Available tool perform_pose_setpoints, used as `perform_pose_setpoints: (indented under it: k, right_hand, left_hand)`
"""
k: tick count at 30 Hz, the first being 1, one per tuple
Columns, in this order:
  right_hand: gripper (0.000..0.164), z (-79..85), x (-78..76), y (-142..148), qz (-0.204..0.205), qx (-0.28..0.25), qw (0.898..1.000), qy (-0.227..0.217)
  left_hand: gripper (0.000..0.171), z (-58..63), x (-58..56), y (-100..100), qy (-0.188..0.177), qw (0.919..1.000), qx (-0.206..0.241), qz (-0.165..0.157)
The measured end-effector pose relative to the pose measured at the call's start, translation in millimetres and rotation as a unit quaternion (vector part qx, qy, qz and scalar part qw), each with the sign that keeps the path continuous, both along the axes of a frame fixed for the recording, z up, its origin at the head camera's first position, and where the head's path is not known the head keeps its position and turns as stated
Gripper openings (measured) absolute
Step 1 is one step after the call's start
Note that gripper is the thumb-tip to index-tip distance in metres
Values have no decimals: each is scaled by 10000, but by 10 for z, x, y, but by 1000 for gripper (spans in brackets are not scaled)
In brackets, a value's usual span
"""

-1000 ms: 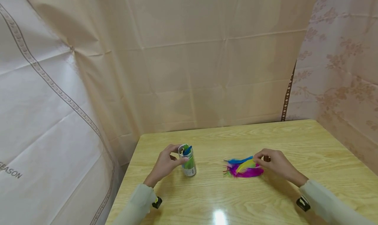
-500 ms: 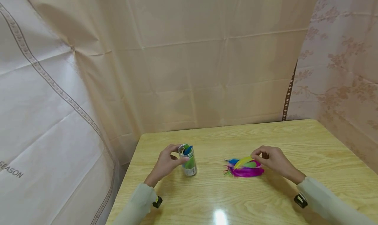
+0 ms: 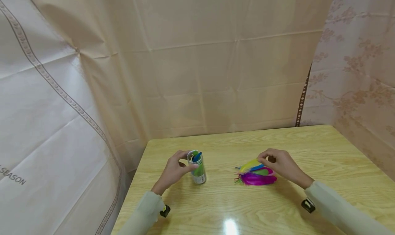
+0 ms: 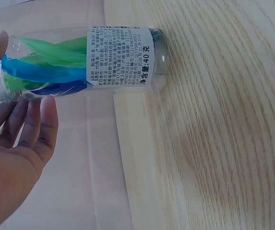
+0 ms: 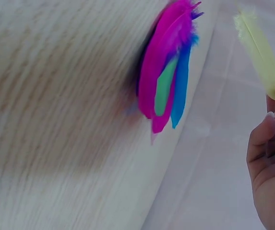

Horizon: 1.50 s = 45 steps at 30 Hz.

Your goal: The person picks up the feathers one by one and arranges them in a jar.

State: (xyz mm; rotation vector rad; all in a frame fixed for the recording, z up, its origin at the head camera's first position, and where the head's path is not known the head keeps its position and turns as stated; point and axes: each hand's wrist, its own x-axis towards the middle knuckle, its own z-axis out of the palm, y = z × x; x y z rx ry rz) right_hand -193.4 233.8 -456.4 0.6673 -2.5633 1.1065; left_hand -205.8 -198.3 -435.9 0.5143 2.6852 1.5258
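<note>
A clear plastic jar (image 3: 199, 175) with a white printed label (image 4: 120, 57) stands upright on the table. Green and blue feathers (image 4: 51, 69) are inside it, a blue one reaching up to the mouth. My left hand (image 3: 172, 171) grips the jar near its top, thumb on one side and fingers on the other. Between thumb and fingertips my right hand (image 3: 280, 164) pinches a yellow feather (image 5: 262, 52) by its tip, raised above a small pile. Magenta, green and blue feathers (image 3: 257, 179) make up that pile, lying just below and left of the right hand.
The wooden table (image 3: 216, 207) carries the jar left of centre and the feather pile to its right. A beige cloth (image 3: 197, 73) hangs behind the far edge. White cloth (image 3: 55, 132) drapes on the left, flowered cloth (image 3: 364, 73) on the right.
The right hand has lifted the yellow feather off the pile and moved a little left and up, uncovering the green and blue feathers beneath. The left hand and jar hold still.
</note>
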Motion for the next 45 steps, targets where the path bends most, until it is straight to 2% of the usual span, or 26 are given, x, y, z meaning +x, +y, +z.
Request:
perform_pose_setpoints:
  k: [18, 25, 45]
  right_hand:
    - [4, 91, -85, -124, 143, -167, 9992, 326]
    - [4, 120, -135, -184, 184, -229, 9987, 414]
    - [5, 252, -223, -454, 383, -315, 9976, 475]
  left_hand:
    - [55, -30, -10, 1, -55, 10000, 0, 46]
    - [57, -6, -2, 8, -58, 9999, -7, 99]
    - [58, -15, -10, 1, -38, 10000, -3, 89]
